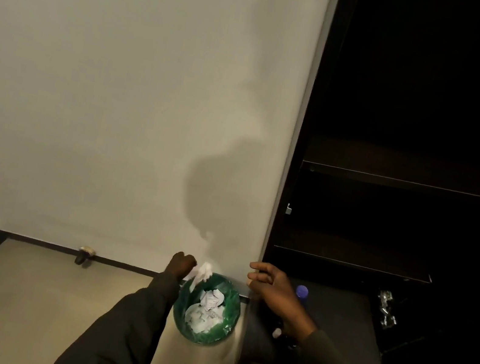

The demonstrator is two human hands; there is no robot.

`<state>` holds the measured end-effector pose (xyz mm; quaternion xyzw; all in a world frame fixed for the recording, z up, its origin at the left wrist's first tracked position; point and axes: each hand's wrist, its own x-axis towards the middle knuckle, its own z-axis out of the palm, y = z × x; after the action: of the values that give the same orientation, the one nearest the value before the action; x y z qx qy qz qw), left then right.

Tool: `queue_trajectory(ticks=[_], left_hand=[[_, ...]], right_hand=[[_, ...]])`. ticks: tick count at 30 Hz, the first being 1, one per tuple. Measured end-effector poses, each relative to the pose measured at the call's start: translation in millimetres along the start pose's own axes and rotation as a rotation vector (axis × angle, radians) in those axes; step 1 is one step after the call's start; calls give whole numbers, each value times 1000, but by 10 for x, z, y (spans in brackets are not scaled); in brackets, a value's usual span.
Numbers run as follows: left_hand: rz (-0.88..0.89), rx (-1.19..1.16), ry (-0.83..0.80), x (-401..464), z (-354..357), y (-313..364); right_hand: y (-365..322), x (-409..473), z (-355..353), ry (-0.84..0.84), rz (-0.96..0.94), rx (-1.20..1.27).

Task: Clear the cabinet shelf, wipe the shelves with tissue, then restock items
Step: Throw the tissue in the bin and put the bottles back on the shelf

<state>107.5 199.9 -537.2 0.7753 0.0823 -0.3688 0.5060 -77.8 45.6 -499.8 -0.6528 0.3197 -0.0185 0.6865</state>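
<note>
Fingers [186, 260] of the left hand [180, 266] are curling into a loose fist above the far rim of a bin [201, 337]. A white tissue [202, 271] is showing right beside that fist, over the bin's edge; whether the fingers are pinching it or it is already loose cannot be told, since it is blurred. The right hand [272, 290] is hovering just right of the bin, its fingers relaxed and slightly spread, gripping nothing.

The bin is standing on the pale floor [21, 287], close to the wall [121, 80], and is lined with a green bag. Crumpled white paper [208, 308] is lying inside it.

To the right, a dark cabinet [420, 117] is standing open, with two shelves [393, 180] showing as thin pale edges, one above the other. Their surfaces are too dark to make out. Below them, a low dark surface is carrying a bottle with a purple cap [302, 290], partly hidden behind the right hand. A crinkled shiny wrapper [386, 308] is lying further right on the same dark area.

A small doorstop [86, 254] is sitting at the base of the wall, well left of the bin. Both arms are wearing dark sleeves [127, 322].
</note>
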Motion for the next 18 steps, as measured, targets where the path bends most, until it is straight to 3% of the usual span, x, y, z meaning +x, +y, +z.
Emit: queue_trajectory(ticks=[3,8,14,18], left_hand=[[-73,-6,7,99,-17,25],[-31,-84,63,144,79,59],[257,-159,-24,-371,481,167],[341,-238,-72,-661,598,372]], right_hand=[[27,-45,-143,30,-2,53],[59,-52,-293,156,-11,171],[-109,-174,-216,94,-46,204],[-283,-290,-221,81,-79,220]])
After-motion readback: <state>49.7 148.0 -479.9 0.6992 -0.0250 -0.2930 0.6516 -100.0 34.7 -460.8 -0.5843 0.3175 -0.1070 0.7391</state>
